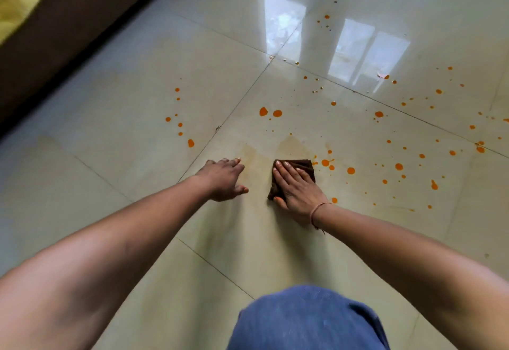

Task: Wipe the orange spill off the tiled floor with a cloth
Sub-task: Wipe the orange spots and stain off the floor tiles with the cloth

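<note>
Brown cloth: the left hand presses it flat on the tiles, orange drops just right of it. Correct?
No: the head view shows the right hand pressing the brown cloth flat; the left hand holds nothing. The orange drops are as stated.

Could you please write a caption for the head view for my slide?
Right hand presses a brown cloth on the tiled floor amid orange droplets, left hand open beside it.

Soft daylight is bright and even; the glossy cream tiled floor throws back white window-shaped glare at the top. Shadows are faint and diffuse. The wide lens stretches the edges, and the dark brown strip at upper left is blurred.
</note>
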Available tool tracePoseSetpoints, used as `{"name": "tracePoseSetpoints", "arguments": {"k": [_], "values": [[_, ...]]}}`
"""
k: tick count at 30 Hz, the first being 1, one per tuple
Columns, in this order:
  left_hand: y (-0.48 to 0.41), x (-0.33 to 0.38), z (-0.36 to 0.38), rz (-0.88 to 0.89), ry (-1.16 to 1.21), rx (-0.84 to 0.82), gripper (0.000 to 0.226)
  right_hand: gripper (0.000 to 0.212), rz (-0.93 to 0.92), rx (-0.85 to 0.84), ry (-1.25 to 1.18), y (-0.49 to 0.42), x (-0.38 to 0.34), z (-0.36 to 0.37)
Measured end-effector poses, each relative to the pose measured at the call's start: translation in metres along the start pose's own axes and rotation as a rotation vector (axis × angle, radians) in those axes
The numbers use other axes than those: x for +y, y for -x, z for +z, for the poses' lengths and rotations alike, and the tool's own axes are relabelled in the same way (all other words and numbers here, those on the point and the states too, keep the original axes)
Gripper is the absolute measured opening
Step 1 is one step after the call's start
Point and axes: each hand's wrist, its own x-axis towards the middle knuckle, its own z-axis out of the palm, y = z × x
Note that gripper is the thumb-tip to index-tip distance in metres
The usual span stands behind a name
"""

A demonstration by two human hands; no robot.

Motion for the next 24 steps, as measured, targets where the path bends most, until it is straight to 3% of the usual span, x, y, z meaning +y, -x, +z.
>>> {"name": "tracePoseSetpoints", "arguments": {"k": [5, 13, 16, 19, 24], "values": [[-0.012, -0.03, 0.005, 0.037, -0.058, 0.092, 0.073, 0.083, -0.096, 0.012, 0.033, -0.023, 0.005, -0.013], [-0.079, -0.103, -0.003, 0.312, -0.222, 0.204, 0.075, 0.08, -0.138, -0.013, 0.049, -0.069, -0.008, -0.02], [-0.11, -0.145, -0.013, 0.374, -0.265, 0.332, 0.066, 0.082, -0.048, 0.066, 0.009, -0.121, -0.035, -0.025], [-0.129, -0.191, -0.027, 0.279, -0.183, 0.412, 0.063, 0.082, 0.089, 0.124, -0.02, -0.168, -0.086, -0.023], [-0.122, -0.243, -0.008, 0.229, -0.029, 0.369, 0.066, 0.075, 0.204, 0.138, -0.036, -0.177, -0.117, -0.02]]}}
